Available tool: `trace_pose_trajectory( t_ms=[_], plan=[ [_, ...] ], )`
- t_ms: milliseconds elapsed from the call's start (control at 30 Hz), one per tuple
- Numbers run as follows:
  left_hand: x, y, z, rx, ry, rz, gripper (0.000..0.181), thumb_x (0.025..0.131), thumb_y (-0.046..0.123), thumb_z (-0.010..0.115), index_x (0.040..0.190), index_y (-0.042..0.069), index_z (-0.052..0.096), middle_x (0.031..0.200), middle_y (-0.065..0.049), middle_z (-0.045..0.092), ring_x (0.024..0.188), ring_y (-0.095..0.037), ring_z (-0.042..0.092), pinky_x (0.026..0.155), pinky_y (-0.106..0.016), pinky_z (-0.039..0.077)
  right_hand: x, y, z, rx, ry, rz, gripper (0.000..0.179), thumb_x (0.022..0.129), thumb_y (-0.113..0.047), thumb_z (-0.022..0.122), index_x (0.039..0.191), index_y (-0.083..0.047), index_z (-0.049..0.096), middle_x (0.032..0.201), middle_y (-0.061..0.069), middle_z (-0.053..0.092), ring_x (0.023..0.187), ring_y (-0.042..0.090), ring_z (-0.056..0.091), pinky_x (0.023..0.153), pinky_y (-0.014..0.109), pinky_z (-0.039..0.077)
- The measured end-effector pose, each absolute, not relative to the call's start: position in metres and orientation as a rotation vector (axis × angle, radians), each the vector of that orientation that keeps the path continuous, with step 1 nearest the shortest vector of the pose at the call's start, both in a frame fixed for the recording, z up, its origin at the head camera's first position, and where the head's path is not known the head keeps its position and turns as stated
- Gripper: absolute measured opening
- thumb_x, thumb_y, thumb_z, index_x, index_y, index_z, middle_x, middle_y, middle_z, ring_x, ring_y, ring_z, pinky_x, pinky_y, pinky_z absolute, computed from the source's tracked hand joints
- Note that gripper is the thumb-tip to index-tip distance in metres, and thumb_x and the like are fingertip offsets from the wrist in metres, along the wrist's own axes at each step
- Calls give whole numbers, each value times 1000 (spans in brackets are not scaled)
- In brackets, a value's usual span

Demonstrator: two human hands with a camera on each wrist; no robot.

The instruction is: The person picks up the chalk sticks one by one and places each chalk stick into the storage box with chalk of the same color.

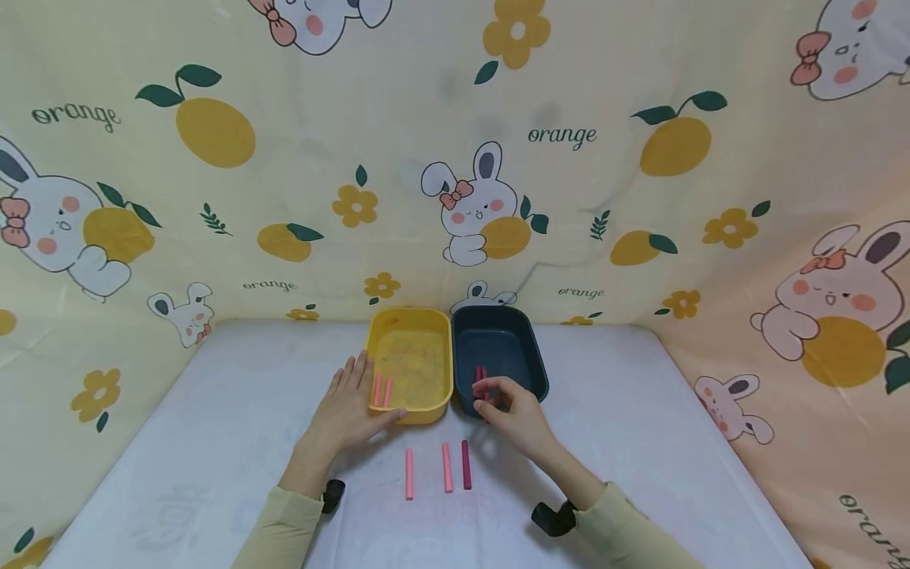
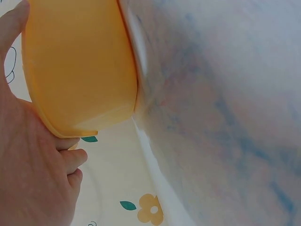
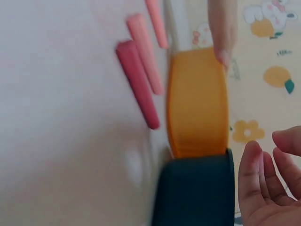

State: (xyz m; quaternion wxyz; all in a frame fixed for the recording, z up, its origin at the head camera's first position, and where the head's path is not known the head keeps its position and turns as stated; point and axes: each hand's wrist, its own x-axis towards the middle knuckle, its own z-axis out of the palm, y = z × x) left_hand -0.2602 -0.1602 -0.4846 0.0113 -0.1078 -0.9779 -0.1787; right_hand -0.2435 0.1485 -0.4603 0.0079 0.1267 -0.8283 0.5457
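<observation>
My left hand [image 1: 347,405] lies with straight fingers along the left side of a yellow plastic bin [image 1: 412,356], its thumb across the front rim. In that bin lean two light pink chalk-like sticks [image 1: 387,391]. My right hand [image 1: 522,420] is over the front of a navy bin [image 1: 501,348], thumb and fingertips apart. Dark pink sticks [image 1: 480,372] stand in the navy bin right at these fingertips, partly hidden by them. The right wrist view shows the fingers [image 3: 251,165] loosely bent with nothing between them.
On the white-covered table [image 1: 611,442] in front of the bins lie two light pink sticks [image 1: 447,468] and one dark pink stick [image 1: 466,465]. The bins stand side by side at the table's back edge, against a printed cloth [image 1: 398,95] with rabbits and oranges.
</observation>
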Motion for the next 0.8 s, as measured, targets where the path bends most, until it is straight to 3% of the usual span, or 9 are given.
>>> trace_pose_trajectory(
  t_ms=[300, 500, 800],
  plan=[
    [-261, -159, -484, -301, -3076, -562, 125, 86, 83, 55, 164, -5, 12, 173, -22, 6, 160, -40, 7, 130, -54, 10, -223, 149, -476, 587, -2651, 1587, 25, 92, -4, 77, 116, -10, 71, 111, 3, 69, 88, 14, 65, 80, 22, 59],
    [-260, -158, -483, -306, -3066, -563, 125, 87, 82, 56, 163, -7, 13, 173, -23, 7, 159, -41, 8, 129, -54, 11, -218, 149, -486, 737, -2695, 1505, 27, 91, -3, 77, 117, 0, 69, 111, 7, 68, 86, 11, 67, 77, 24, 60],
    [-259, -158, -482, -309, -3060, -563, 122, 88, 80, 58, 163, -7, 14, 172, -23, 7, 159, -42, 8, 129, -54, 12, -214, 147, -496, 805, -2860, 1440, 36, 90, -14, 82, 121, -3, 67, 111, 6, 63, 83, 9, 62, 71, 21, 56]
  ],
)
